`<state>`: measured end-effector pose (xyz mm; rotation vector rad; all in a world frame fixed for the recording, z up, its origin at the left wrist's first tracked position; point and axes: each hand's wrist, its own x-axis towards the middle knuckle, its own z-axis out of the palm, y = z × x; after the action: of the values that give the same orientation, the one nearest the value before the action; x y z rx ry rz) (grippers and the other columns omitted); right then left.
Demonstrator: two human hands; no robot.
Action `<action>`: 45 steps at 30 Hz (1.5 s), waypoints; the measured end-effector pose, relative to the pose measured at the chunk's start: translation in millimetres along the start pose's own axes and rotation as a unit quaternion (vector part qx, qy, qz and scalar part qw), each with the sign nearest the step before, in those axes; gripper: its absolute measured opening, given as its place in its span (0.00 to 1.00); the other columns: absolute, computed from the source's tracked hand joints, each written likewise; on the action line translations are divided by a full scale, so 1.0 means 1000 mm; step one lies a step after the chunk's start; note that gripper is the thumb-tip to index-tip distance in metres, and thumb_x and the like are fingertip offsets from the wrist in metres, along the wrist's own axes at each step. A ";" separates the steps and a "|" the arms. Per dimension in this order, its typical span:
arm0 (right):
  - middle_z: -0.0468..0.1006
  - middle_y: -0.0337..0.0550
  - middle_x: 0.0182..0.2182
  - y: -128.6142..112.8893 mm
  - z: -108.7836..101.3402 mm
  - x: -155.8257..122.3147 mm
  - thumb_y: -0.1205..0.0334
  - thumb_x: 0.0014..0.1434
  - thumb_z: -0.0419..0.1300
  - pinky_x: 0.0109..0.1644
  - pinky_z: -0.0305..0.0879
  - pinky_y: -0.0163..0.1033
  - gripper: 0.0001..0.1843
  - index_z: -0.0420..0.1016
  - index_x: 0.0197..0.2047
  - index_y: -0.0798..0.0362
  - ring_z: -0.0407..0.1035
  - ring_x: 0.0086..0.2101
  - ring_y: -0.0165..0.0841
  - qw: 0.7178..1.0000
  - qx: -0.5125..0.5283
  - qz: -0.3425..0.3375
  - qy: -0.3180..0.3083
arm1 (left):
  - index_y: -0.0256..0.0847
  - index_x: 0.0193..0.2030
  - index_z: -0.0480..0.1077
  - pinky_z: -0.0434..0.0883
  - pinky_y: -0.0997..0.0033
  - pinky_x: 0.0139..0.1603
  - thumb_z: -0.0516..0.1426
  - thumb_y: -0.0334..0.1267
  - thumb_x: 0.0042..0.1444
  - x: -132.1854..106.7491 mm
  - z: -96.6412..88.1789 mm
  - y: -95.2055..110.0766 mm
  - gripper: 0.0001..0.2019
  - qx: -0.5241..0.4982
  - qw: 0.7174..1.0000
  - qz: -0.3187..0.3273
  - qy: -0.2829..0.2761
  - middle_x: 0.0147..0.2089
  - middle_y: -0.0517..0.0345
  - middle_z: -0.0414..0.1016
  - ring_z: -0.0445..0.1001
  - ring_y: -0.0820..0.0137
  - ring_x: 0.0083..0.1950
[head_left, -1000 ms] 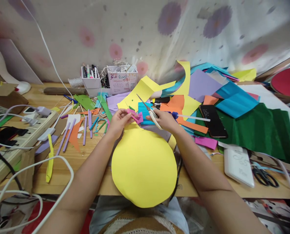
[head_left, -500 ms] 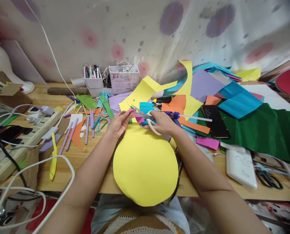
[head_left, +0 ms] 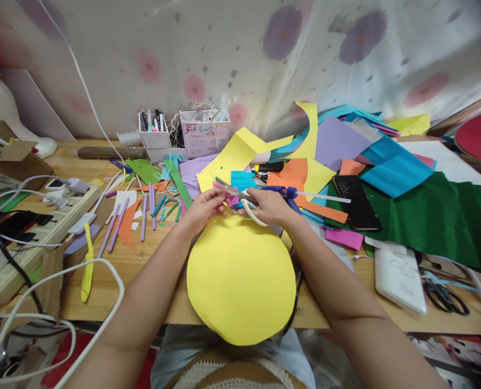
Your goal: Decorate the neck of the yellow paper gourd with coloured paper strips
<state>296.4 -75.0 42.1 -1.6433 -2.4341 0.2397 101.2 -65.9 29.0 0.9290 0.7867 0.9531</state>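
Note:
My right hand (head_left: 269,205) is closed round the white-handled scissors (head_left: 251,212), whose blades point left toward my other hand. Pinched in my left hand (head_left: 208,208) is a small piece of pink paper (head_left: 219,186), and the blades lie at it. Whether they are cutting through it I cannot tell. Below both hands a large yellow paper disc (head_left: 241,278) lies at the table's front edge. Just beyond my right hand lies a blue glue gun (head_left: 283,192) with a pale glue stick out of its back.
Coloured paper sheets and scraps (head_left: 341,141) pile up at the back right, with a phone (head_left: 356,201) on them. Rolled purple paper sticks (head_left: 119,224) lie left. A power strip (head_left: 41,237) with cables, a white power bank (head_left: 400,276) and black scissors (head_left: 445,294) flank the work area.
My left hand has shifted slightly right and down, closer to the scissors. The pink paper in it has turned a little. My right hand has stayed nearly in place.

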 end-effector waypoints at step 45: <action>0.74 0.42 0.27 0.001 0.007 0.000 0.38 0.54 0.49 0.27 0.40 0.35 0.23 0.66 0.31 0.51 0.64 0.26 0.33 1.000 -0.023 0.004 -0.002 | 0.35 0.32 0.69 0.71 0.68 0.42 0.64 0.34 0.41 0.012 -0.008 -0.010 0.11 0.067 0.990 0.098 0.077 0.30 0.56 0.78 0.77 0.70 0.33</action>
<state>295.8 -74.6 34.8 -1.6729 -2.4548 0.1883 102.0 -55.6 15.5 1.0736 0.9112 1.1648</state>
